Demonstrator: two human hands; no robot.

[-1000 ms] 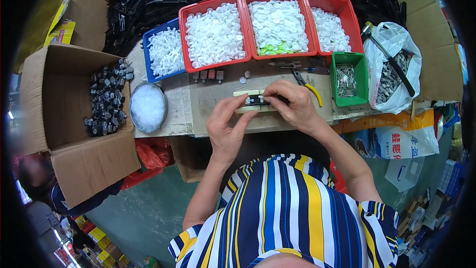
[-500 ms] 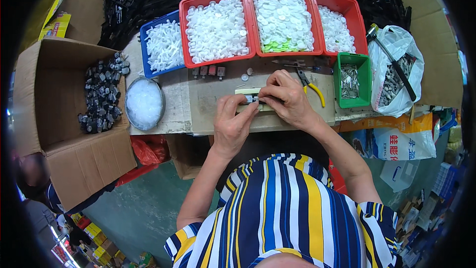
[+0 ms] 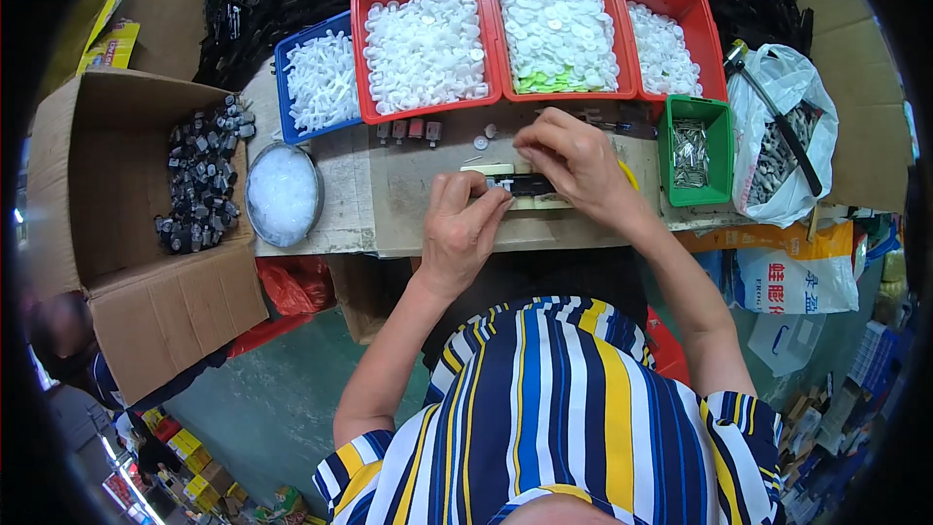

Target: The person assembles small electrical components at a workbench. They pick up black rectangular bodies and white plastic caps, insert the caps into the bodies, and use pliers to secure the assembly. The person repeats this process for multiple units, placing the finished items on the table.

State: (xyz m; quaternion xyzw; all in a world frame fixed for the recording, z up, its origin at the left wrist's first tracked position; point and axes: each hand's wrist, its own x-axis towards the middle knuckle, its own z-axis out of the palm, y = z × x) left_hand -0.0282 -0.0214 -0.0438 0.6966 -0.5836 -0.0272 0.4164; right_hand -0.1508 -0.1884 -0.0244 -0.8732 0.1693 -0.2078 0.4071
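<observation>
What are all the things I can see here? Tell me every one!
Red trays: three, red, back of the bench, full of small white parts; the middle one also has some green.
Blue tray: one, blue, left of the red trays, white parts inside.
Green bin: one, green, right side, small metal pieces inside.
Round bowl: one, metal, left end of the bench, holds clear white bits.
Cardboard box: one, brown, far left, holds dark grey parts.
Plastic bag: one, clear, far right, metal parts inside.
Black part: one, black, bench centre, on a pale block.
Left hand: touching the black part.
Right hand: over the black part.
</observation>
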